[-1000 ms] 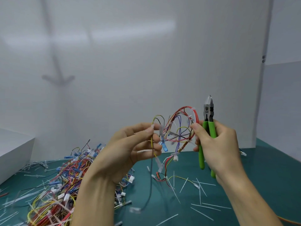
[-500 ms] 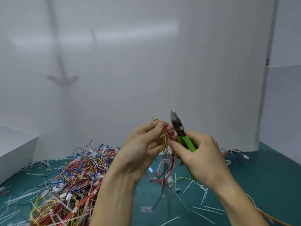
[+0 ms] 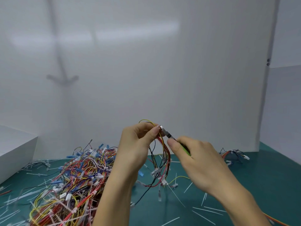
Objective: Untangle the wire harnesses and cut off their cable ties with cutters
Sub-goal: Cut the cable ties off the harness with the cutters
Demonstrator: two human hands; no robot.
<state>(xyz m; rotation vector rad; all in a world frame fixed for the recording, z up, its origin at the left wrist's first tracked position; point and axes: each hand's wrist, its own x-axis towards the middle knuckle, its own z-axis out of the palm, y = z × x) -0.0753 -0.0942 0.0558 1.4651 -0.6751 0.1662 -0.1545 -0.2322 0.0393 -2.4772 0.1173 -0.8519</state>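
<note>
1. Now my left hand point(image 3: 136, 147) pinches the top of a wire harness point(image 3: 163, 154) between thumb and fingers, above the green worktop point(image 3: 260, 185); its red, yellow and black wires hang down.
2. My right hand point(image 3: 198, 159) grips the green-handled cutters point(image 3: 170, 136), their metal tip at the wires just beside my left fingertips; I cannot tell whether the blades are apart.
3. A big tangled pile of harnesses point(image 3: 73, 176) lies to the left, a small bunch point(image 3: 232, 154) far right, and cut white ties point(image 3: 208, 209) lie scattered
</note>
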